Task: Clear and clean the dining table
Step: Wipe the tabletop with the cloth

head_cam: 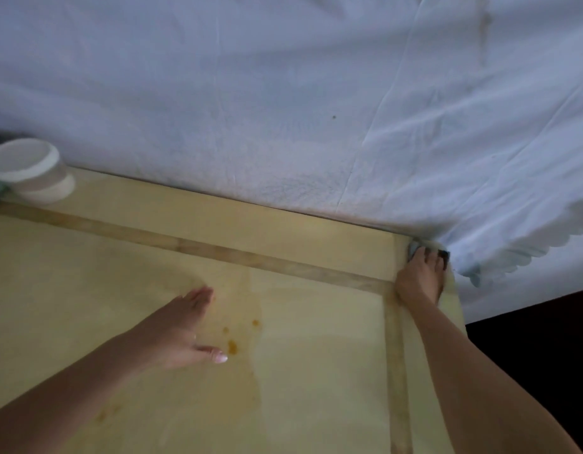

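A pale yellow wooden table (316, 371) fills the lower half of the view. Orange-brown stains (232, 345) mark its middle. My left hand (182, 329) lies flat on the tabletop just left of the stains, fingers straight. At the far right corner my right hand (419, 278) presses down on a small grey cloth or sponge (413, 248), its fingers curled over it. Most of the cloth is hidden under the hand.
A white bedsheet (316, 93) covers a bed right behind the table's far edge. White cups or small tubs (31, 172) stand at the table's far left corner. To the right of the table the floor is dark.
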A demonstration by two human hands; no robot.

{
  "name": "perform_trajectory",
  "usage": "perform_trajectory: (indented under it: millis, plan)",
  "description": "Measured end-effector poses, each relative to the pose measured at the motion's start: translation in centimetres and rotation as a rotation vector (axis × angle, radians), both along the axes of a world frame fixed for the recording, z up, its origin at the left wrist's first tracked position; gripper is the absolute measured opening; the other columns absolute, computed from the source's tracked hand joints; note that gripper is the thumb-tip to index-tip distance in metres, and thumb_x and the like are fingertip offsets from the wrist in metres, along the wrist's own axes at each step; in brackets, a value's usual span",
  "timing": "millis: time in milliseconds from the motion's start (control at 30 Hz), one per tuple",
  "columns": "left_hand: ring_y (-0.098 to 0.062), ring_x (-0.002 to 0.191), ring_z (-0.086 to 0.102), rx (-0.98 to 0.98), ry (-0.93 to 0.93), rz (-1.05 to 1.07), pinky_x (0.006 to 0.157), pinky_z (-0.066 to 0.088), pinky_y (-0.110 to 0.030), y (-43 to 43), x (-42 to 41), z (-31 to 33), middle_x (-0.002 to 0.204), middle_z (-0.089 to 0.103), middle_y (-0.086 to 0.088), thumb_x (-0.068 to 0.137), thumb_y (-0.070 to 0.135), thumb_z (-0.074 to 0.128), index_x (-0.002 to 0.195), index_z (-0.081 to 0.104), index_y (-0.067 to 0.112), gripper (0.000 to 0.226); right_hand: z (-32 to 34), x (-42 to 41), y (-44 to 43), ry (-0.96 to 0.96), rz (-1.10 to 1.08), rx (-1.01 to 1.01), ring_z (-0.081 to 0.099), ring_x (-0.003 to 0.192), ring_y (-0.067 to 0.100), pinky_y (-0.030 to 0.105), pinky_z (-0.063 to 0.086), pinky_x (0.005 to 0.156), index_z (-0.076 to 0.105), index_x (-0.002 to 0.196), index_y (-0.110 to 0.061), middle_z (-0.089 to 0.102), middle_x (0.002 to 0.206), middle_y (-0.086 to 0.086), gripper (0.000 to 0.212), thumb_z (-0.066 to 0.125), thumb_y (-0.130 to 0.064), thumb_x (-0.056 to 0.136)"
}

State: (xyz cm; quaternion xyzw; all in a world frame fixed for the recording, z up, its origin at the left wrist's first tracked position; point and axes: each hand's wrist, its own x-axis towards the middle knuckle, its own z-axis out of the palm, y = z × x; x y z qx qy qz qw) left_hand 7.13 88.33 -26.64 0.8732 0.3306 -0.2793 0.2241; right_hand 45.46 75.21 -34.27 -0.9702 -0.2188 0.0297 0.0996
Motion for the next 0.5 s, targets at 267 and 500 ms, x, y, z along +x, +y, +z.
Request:
perform_trajectory:
  millis: [267,500]
  plan:
    - [-0.016,0.146,-0.009,-0.005,-0.09,-0.004,0.113,-0.003,-0.022,0.6,-1.0,-1.1,0.157,-0.016,-0.005,0.034,0.093,0.014,0.148,-0.016,0.01,0.144,0.1,-12.7,13.7,0.074,0.53,0.079,0.001,0.146,0.025,0.036,0.002,0.119,0.021,0.147,-0.012,0.008,0.158,0.008,0.06,0.031,-0.005,0.089]
    - [-0.017,0.145,-0.012,0.03,-0.103,-0.045,0.116,-0.003,-0.027,0.7,-1.3,-1.7,0.157,-0.018,-0.006,0.073,0.074,0.048,0.147,-0.018,0.007,0.12,0.2,-21.2,21.8,0.104,0.946,0.0,0.001,0.146,0.02,0.034,-0.001,0.119,0.017,0.148,-0.017,0.006,0.159,0.002,0.06,0.037,-0.01,0.092]
